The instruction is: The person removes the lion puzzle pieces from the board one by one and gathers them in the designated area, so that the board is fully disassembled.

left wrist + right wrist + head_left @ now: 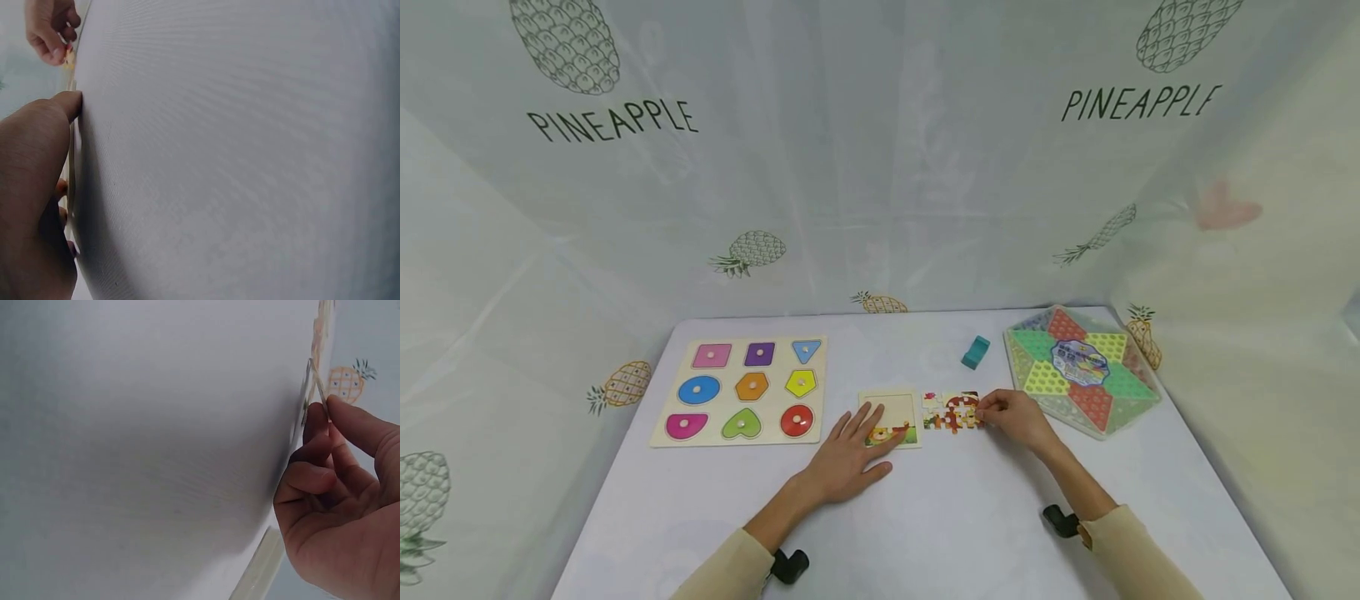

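Observation:
My left hand (847,457) rests with spread, straight fingers across a small wooden puzzle tray (889,400). Along the tray's lower part, assembled picture pieces show between the fingers. Just right of the tray lies a cluster of jigsaw pieces (953,414) in red, orange and white. At the right end of that cluster, my right hand (1015,415) pinches a thin jigsaw piece (320,390) between thumb and index finger. In the right wrist view, the piece is seen edge-on and tilted, with the other fingers curled beneath. The left wrist view shows its yellow face partly behind the fingertips.
A wooden shape board (737,392) with several coloured knobbed shapes lies at the left. Behind the jigsaw pieces sits a small teal block (976,352). A hexagonal board game in clear packaging (1082,371) is at the right, near my right hand. Pineapple-print curtains (880,167) surround the table.

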